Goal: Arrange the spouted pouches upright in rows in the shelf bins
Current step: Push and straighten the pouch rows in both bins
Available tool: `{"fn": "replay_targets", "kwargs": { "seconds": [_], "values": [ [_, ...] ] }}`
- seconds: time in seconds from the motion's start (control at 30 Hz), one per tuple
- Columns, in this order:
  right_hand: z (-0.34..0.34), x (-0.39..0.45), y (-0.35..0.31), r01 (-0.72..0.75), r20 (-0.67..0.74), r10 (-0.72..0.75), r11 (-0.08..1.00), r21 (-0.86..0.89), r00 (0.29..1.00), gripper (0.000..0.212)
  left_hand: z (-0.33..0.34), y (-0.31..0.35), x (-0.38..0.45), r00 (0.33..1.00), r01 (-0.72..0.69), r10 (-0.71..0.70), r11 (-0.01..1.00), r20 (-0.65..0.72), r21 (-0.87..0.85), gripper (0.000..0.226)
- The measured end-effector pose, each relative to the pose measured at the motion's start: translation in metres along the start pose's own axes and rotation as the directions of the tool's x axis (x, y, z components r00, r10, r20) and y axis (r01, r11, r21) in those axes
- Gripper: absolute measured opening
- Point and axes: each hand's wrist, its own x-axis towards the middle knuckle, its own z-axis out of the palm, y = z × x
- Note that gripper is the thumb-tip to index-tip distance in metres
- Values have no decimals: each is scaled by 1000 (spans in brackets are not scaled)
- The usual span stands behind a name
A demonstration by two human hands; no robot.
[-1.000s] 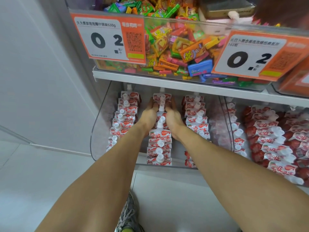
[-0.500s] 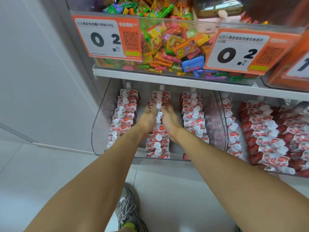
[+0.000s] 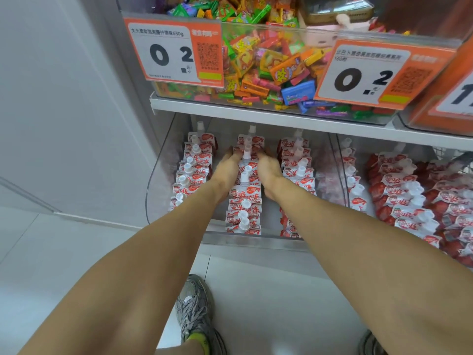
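Bracing the middle row of red-and-white spouted pouches (image 3: pixel 245 193) inside the clear plastic shelf bin (image 3: pixel 153 190).
Left hand (image 3: pixel 226 167) and right hand (image 3: pixel 268 170) flank the row, fingers (image 3: pixel 234 156) extended and pressed against the pouch sides near the back; whether they pinch cannot be told. Two matching rows stand on either side. Above, a bin of multicoloured wrapped candies (image 3: pixel 268 65) carries an orange price label (image 3: pixel 174 51).

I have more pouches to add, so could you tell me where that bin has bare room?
Bare lanes lie between the left row and middle row, where the left hand sits, and between middle and right row, holding the right hand. The neighbouring bin is crowded.
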Motion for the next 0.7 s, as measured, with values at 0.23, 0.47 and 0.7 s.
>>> {"fn": "replay_targets", "kwargs": {
  "seconds": [0.23, 0.47, 0.7],
  "values": [
    [2, -7, -4, 100, 1, -100, 992, -76, 995, 40, 3, -9, 18, 1000, -28, 28, 999, 3, 25, 60],
    [1, -4, 0, 111, -5, -112, 990, -87, 994, 46, 3, -13, 23, 999, -46, 45, 998, 20, 44, 59],
    [0, -8, -1, 98, 38, -97, 994, -46, 995, 45, 6, -8, 16, 997, -71, 70, 997, 23, 7, 46]
  ]
}}
